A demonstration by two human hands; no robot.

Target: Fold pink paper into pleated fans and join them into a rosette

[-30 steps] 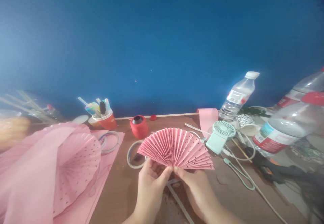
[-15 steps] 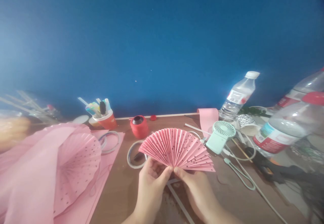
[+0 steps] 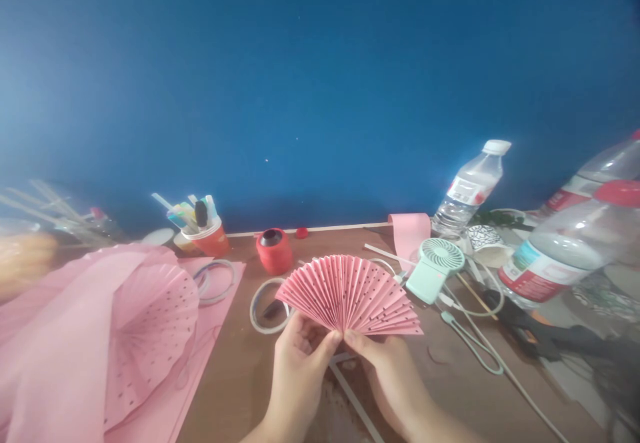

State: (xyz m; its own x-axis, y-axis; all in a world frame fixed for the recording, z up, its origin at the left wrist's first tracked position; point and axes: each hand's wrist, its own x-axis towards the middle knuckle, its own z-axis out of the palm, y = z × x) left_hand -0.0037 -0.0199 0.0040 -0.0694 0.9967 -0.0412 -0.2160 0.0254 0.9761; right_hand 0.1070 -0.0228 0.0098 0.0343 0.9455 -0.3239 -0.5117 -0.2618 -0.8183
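Note:
A pleated pink paper fan (image 3: 350,296) with dark dots is spread in a half circle above the brown table (image 3: 225,363). My left hand (image 3: 303,356) pinches it at the bottom centre, thumb in front and fingers behind. Beside it, my right hand (image 3: 387,363) grips the same gathered point, its thumb nearly touching the left one. The fingers behind the paper are partly hidden. A roll of tape (image 3: 255,309) lies just left of the fan, partly covered by it. To the left rests a larger pleated dotted pink paper piece (image 3: 160,336), with plain pink paper across it.
At the back stand a red cup of pens (image 3: 213,237) and a red round container (image 3: 275,256). On the right are a mint handheld fan (image 3: 433,273) with cables, a small water bottle (image 3: 467,193) and a large bottle (image 3: 555,263). More tape rings (image 3: 217,283) lie on pink paper.
The paper fan's right edge has risen slightly. Both hands keep their hold at its base, and the whole view has shifted very little.

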